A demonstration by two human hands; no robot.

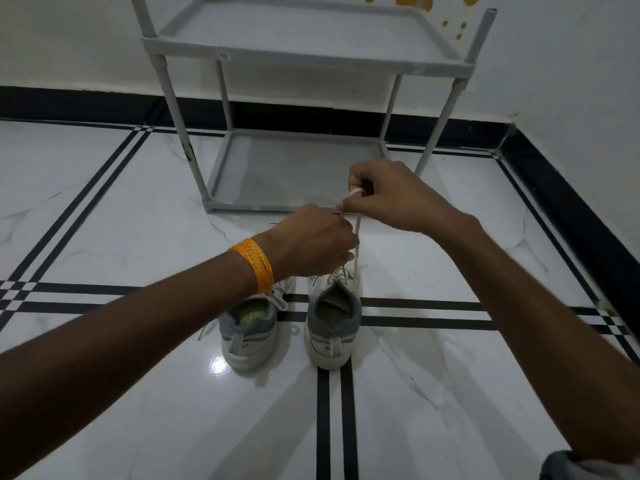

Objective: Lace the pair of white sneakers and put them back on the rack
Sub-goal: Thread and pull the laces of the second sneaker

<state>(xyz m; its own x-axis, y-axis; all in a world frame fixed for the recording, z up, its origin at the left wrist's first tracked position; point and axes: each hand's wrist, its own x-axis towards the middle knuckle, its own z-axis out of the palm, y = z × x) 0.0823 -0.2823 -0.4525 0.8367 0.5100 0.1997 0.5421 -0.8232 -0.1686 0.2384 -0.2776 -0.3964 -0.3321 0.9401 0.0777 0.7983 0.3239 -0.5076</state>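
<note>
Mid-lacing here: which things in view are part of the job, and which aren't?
Job: right sneaker, its lace held by left hand and right hand; left sneaker; rack.
Not job: orange wristband, yellow wall spots.

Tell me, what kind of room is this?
Probably a corner of a home, maybe an entryway. A grey plastic shoe rack stands against a white wall, the glossy marble-look floor has black stripes, and two white sneakers sit on it being laced.
</note>
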